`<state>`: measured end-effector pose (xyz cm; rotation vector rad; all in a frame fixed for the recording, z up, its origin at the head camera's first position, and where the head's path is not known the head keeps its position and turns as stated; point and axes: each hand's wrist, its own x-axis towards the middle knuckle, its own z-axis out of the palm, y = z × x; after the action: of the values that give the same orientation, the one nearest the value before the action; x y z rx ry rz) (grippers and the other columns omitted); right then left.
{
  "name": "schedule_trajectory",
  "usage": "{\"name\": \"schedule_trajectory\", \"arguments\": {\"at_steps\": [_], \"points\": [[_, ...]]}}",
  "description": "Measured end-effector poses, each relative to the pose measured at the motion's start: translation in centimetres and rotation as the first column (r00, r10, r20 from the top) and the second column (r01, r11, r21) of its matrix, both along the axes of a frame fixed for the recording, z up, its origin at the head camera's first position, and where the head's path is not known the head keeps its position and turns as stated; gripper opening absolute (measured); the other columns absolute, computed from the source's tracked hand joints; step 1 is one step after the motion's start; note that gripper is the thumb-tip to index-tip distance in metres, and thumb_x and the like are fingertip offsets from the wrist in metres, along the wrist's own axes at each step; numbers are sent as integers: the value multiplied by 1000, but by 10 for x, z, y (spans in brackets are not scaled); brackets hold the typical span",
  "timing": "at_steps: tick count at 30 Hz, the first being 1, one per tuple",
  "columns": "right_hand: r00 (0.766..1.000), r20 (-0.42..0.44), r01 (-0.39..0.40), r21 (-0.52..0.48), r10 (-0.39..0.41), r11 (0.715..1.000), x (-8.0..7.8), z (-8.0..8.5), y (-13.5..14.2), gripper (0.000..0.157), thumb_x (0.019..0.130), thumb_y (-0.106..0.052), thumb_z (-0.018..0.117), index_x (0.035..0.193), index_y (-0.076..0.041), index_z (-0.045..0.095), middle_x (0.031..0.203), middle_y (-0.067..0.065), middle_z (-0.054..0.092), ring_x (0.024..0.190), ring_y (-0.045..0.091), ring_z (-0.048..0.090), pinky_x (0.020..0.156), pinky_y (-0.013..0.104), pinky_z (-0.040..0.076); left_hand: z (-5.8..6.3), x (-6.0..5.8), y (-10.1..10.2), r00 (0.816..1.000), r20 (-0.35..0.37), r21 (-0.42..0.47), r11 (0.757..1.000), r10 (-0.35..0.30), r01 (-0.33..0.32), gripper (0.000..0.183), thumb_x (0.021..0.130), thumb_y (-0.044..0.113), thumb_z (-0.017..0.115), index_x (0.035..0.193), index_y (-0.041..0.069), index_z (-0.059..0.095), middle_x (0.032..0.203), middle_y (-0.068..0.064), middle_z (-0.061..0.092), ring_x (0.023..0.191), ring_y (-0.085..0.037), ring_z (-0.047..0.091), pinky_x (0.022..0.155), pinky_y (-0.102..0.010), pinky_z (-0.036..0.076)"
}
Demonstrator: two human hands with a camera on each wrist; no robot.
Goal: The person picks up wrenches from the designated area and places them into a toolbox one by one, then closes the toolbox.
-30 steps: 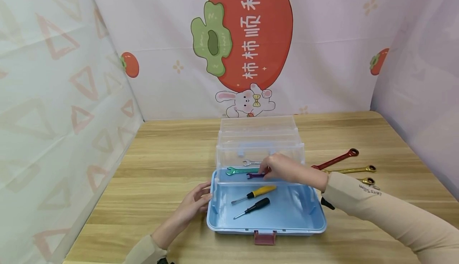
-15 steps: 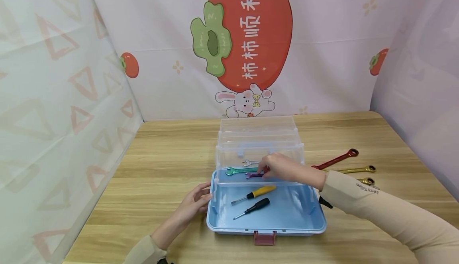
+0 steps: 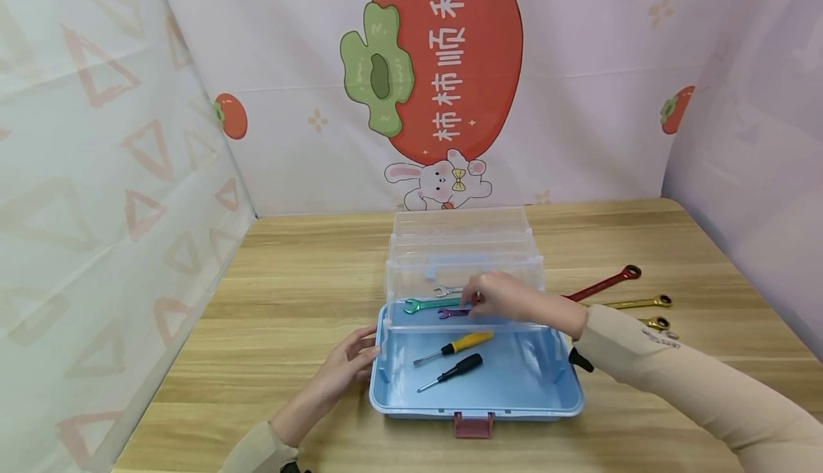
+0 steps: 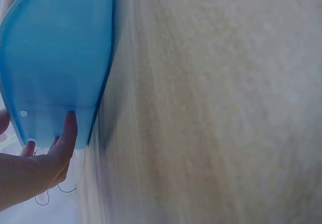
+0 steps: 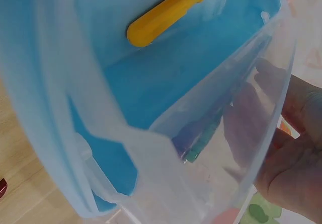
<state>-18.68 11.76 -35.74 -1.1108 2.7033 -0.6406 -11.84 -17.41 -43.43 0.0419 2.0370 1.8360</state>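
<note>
My right hand (image 3: 501, 294) reaches into the clear upper tray (image 3: 398, 326) of a toolbox, its fingers pinching a small purple wrench (image 3: 454, 313). Beside that wrench in the tray lie a green wrench (image 3: 431, 305) and a silver wrench (image 3: 448, 291), their right parts hidden by the hand. Through the tray's clear wall, the right wrist view shows blurred wrench ends, the green wrench (image 5: 204, 143) among them. My left hand (image 3: 350, 362) rests against the left side of the blue toolbox (image 3: 534, 387), with fingertips touching its outer wall (image 4: 55, 58).
In the toolbox bottom lie a yellow screwdriver (image 3: 468, 342) and a black screwdriver (image 3: 463, 367). Right of the box, on the wooden table (image 3: 289, 280), are a red wrench (image 3: 601, 285) and gold wrenches (image 3: 639, 303). A pink latch (image 3: 474, 426) juts from the front.
My right hand and the purple wrench have shifted very slightly left, and the wrench looks brighter than a second ago. The left hand has stayed at the toolbox's side.
</note>
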Motion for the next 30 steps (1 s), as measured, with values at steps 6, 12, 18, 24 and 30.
{"name": "schedule_trajectory", "arguments": {"at_steps": [6, 12, 18, 24, 30], "points": [[998, 56, -13, -91, 18, 996, -1, 6, 12, 16, 78, -5, 65, 93, -3, 67, 87, 5, 63, 73, 9, 54, 64, 19, 47, 0, -1, 0, 1000, 0, -5, 1000, -2, 2, 58, 88, 27, 55, 133, 1, 31, 128, -26, 39, 106, -28, 51, 83, -38, 47], [995, 97, 22, -183, -4, 983, 3, 12, 29, 17, 81, -7, 62, 97, -1, 65, 92, 9, 63, 77, 12, 56, 67, 22, 49, 1, -1, 0, 1000, -1, -9, 1000, -6, 6, 59, 87, 28, 55, 133, 0, 31, 129, -26, 39, 106, -28, 51, 83, -38, 47], [995, 86, 66, -217, -48, 974, 7, 13, 47, 19, 81, -5, 61, 100, -1, 64, 93, 8, 64, 81, 14, 56, 70, 23, 48, 1, -1, 0, 1000, 4, -7, 1000, -8, 8, 60, 87, 29, 55, 134, 0, 31, 129, -26, 39, 106, -27, 51, 83, -37, 47], [994, 50, 103, -239, -93, 966, 12, 12, 65, 19, 81, -5, 62, 99, -1, 64, 91, 5, 63, 78, 11, 55, 69, 25, 49, 1, -1, 1, 1000, 1, -3, 1000, -9, 9, 58, 88, 27, 54, 133, -1, 31, 128, -26, 39, 104, -25, 52, 83, -37, 47], [985, 13, 171, -256, -174, 951, 19, 11, 82, 18, 80, -6, 63, 98, -2, 64, 89, 3, 63, 76, 9, 55, 67, 25, 50, 0, -1, 0, 1000, -13, 6, 1000, -16, 16, 58, 88, 26, 54, 133, -2, 30, 128, -26, 39, 104, -24, 52, 83, -37, 47]]}}
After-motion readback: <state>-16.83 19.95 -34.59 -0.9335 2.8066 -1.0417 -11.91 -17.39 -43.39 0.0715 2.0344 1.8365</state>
